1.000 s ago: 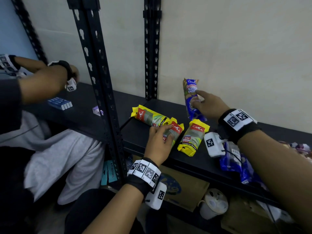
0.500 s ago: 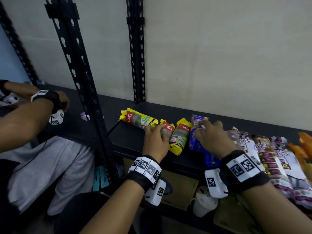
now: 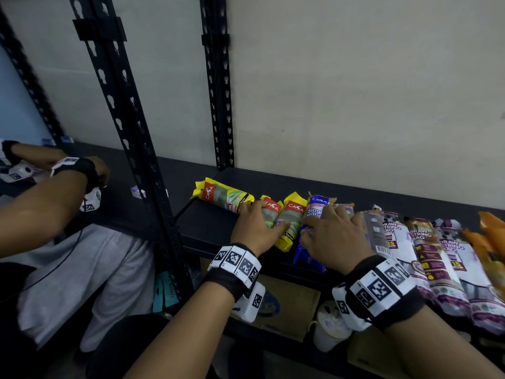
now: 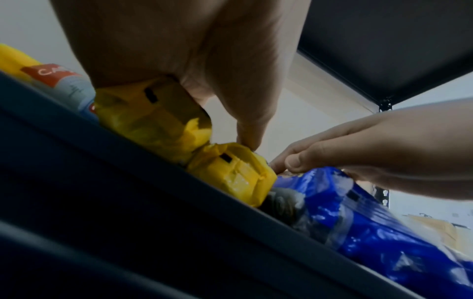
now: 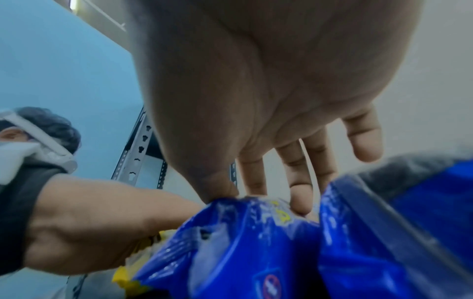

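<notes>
Three yellow CASA packs lie in a row on the black shelf [image 3: 207, 228]: a left one [image 3: 224, 196], a middle one [image 3: 270, 207] and a right one [image 3: 293, 212]. My left hand [image 3: 257, 228] lies over the middle pack and holds it, thumb touching the right pack [image 4: 230, 172]. A blue pack [image 3: 311, 253] lies just right of them. My right hand [image 3: 333, 233] covers its upper half, and thumb and fingers pinch its top [image 5: 243, 242]. The left wrist view shows both hands close together over the pack ends.
White drawstring-bag packs [image 3: 426, 258] and orange packs [image 3: 492, 236] fill the shelf to the right. A black upright post [image 3: 131, 132] stands at the left, with another person's arms [image 3: 54, 192] beyond it. A cardboard box [image 3: 289, 305] and a white cup [image 3: 328, 326] sit below.
My right hand brought the blue pack down from upright by the wall to lie flat beside the yellow packs. My left hand stayed on the yellow packs.
</notes>
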